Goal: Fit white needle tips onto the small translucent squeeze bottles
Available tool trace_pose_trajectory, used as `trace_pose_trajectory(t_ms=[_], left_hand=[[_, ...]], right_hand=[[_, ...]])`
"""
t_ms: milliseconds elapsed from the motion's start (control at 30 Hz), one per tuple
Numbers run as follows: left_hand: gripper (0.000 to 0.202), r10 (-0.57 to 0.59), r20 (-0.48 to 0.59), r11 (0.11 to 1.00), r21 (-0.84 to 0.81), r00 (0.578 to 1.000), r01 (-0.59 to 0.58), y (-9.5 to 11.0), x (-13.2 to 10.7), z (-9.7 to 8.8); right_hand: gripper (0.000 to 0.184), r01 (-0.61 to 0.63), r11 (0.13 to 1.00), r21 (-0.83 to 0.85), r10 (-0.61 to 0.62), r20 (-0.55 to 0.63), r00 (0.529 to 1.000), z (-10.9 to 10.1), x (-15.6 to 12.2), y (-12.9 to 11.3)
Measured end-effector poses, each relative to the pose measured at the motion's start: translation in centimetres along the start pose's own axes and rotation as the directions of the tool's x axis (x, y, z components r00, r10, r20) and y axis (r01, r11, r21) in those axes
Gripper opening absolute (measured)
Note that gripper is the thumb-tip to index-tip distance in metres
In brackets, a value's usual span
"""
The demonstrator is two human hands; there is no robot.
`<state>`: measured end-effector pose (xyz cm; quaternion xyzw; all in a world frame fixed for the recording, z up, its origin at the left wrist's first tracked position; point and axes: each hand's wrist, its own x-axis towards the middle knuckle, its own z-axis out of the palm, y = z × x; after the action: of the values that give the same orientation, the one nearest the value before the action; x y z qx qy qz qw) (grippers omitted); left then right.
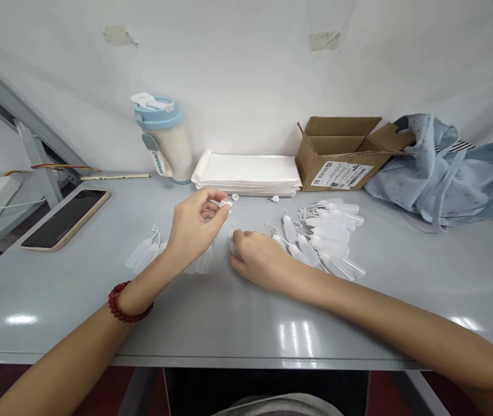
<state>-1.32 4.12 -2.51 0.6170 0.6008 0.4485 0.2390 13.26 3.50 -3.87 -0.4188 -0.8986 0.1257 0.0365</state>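
Smooth plastic tubes [328, 231], glossy tabletop [212, 329]

Tube heap [328, 231] on table [212, 323], before box [342, 166]

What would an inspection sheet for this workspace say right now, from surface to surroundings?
Surface: gray table, glossy, with light reflections.
Work items: translucent tubes in a large pile at right and a smaller group at left, partly behind the left arm; two loose white caps near the paper stack.
Clutter: phone, cup, open box, blue cloth.
Hands: left pinches a small white piece; right touches a translucent piece, mostly hidden, grip unclear.
Cables: colored wires and a white cable, far left, away from both hands.
Surroundings: white wall with two tape scraps.
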Motion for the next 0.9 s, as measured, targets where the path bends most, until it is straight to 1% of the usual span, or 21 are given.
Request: trace_pose_trajectory(t_ms=[100,167,233,300,367,433,500,533,600,633,700,767,800,833,900], left_hand=[[0.019,-0.035,0.035,0.999,-0.038,0.999,0.036,0.1,0.1,0.0],[0.021,-0.085,0.104,0.991,-0.099,0.991,0.095,0.4,0.1,-0.2],[0.021,-0.126,0.200,0.973,-0.167,0.972,0.161,0.7,0.1,-0.5],[0.020,-0.124,0.296,0.956,-0.221,0.947,0.194,1.1,-0.1,-0.8],[0.017,-0.099,0.381,0.952,-0.233,0.919,0.199,1.5,-0.4,-0.9],[0.015,-0.082,0.423,0.961,-0.207,0.902,0.185,1.8,-0.8,-0.9],[0.015,-0.060,0.419,0.968,-0.195,0.906,0.155,2.2,-1.3,-0.7],[0.015,-0.042,0.400,0.970,-0.205,0.915,0.134,2.3,-1.5,-0.6],[0.014,0.025,0.377,0.969,-0.236,0.926,0.070,2.4,-1.9,-0.4],[0.013,0.073,0.379,0.968,-0.249,0.922,0.025,2.5,-2.1,-0.3],[0.010,0.180,0.414,0.964,-0.253,0.892,-0.078,2.6,-2.4,-0.1],[0.011,0.249,0.446,0.960,-0.232,0.860,-0.158,2.6,-2.7,0.1],[0.012,0.249,0.440,0.962,-0.213,0.862,-0.169,2.6,-2.7,0.2],[0.012,0.226,0.421,0.969,-0.192,0.879,-0.157,2.6,-2.8,0.3],[0.012,0.123,0.387,0.984,-0.165,0.914,-0.063,2.5,-2.7,0.5]], right_hand=[[0.015,0.011,1.000,0.009,-0.011,0.004,1.000,-0.3,-0.7,0.6],[0.017,0.025,0.999,0.041,-0.024,-0.023,0.999,-0.7,-1.5,1.1],[0.022,0.069,0.991,0.117,-0.056,-0.110,0.992,-1.1,-2.3,1.9],[0.025,0.122,0.978,0.169,-0.085,-0.213,0.973,-1.2,-3.3,2.9],[0.026,0.164,0.969,0.183,-0.096,-0.332,0.938,-1.1,-4.2,3.9],[0.026,0.223,0.955,0.195,-0.117,-0.444,0.888,-0.8,-5.0,4.7],[0.025,0.257,0.951,0.174,-0.133,-0.518,0.845,-0.5,-5.6,5.3],[0.025,0.259,0.954,0.152,-0.141,-0.536,0.832,-0.3,-5.8,5.5],[0.024,0.252,0.962,0.108,-0.155,-0.546,0.823,-0.2,-6.2,5.7],[0.024,0.253,0.964,0.088,-0.166,-0.545,0.822,-0.1,-6.3,5.7],[0.023,0.260,0.964,0.055,-0.191,-0.540,0.820,-0.1,-6.4,5.7],[0.023,0.271,0.962,0.033,-0.213,-0.531,0.820,0.0,-6.5,5.6],[0.023,0.278,0.960,0.025,-0.223,-0.530,0.818,0.0,-6.5,5.5],[0.023,0.286,0.958,0.021,-0.231,-0.533,0.814,0.1,-6.6,5.4],[0.023,0.300,0.954,0.014,-0.242,-0.556,0.795,0.2,-6.7,5.2]])
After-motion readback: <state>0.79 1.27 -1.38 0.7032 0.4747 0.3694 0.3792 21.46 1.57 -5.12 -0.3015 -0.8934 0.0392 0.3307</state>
